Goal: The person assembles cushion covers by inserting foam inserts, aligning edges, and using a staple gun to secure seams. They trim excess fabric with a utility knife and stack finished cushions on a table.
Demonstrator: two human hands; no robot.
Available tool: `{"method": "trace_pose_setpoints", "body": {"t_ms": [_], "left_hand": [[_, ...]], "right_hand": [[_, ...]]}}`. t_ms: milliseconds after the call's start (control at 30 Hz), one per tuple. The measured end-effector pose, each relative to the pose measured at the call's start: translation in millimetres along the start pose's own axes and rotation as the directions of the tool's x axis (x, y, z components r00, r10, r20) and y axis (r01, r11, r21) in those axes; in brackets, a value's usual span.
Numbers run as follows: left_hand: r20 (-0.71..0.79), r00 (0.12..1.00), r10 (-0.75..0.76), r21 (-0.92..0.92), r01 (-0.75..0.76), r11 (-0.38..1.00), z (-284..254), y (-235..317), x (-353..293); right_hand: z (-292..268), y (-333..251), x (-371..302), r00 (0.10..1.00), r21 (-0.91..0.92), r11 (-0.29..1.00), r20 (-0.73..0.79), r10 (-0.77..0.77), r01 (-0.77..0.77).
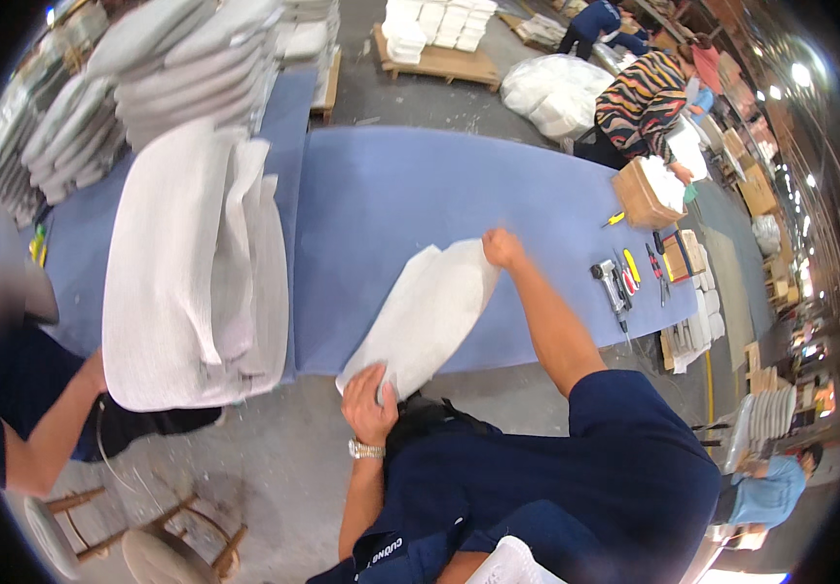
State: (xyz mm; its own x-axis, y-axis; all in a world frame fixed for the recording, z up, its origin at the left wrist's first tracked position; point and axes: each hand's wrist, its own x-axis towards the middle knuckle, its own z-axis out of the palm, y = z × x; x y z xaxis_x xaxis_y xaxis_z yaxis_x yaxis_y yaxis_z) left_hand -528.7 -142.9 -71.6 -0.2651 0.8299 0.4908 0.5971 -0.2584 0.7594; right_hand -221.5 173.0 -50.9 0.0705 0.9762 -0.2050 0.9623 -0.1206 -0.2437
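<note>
A long pale grey fabric piece (pixel 425 310) stretches at a slant over the near edge of the blue table, held at both ends. My right hand (pixel 503 249) is a closed fist around its far right corner. At the near end, past the table edge, my left hand (pixel 371 401) pinches the fabric between thumb and fingers. Left of it stands a tall pale fabric-covered cushion (pixel 162 273), with loose folds of similar fabric (pixel 244 263) along its right side. A co-worker's hand (pixel 98 373) touches that cushion's lower left side.
The blue table (pixel 371 185) carries an air-powered tool (pixel 610 292), pliers (pixel 626 277), a yellow-handled cutter (pixel 631 263) and a cardboard box (pixel 649 190) at right. Stacked grey cushions (pixel 191 88) rise at back left. Stools (pixel 176 555) stand lower left; a person in a patterned top (pixel 639 97) bends beyond the table.
</note>
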Motion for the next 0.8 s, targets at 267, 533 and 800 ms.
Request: {"method": "trace_pose_setpoints", "body": {"t_ms": [267, 533, 800], "left_hand": [[-0.019, 0.973, -0.229, 0.316, 0.223, 0.922, 16.3, -18.8, -57.9], [-0.365, 0.566, -0.739, -0.038, 0.784, 0.619, 49.3, -9.3, -51.4], [-0.241, 0.072, -0.968, -0.153, 0.982, 0.111, 28.1, -13.8, -86.7]], "right_hand": [[50.5, 108.0, -47.1, 0.909, 0.512, 0.788, 0.394, 0.138, -0.341], [88.8, 114.6, -73.2, 0.961, 0.652, 0.708, 0.218, 0.168, -0.272], [124.8, 127.6, -51.4, 0.952, 0.777, 0.627, 0.225, -0.208, -0.047]]}}
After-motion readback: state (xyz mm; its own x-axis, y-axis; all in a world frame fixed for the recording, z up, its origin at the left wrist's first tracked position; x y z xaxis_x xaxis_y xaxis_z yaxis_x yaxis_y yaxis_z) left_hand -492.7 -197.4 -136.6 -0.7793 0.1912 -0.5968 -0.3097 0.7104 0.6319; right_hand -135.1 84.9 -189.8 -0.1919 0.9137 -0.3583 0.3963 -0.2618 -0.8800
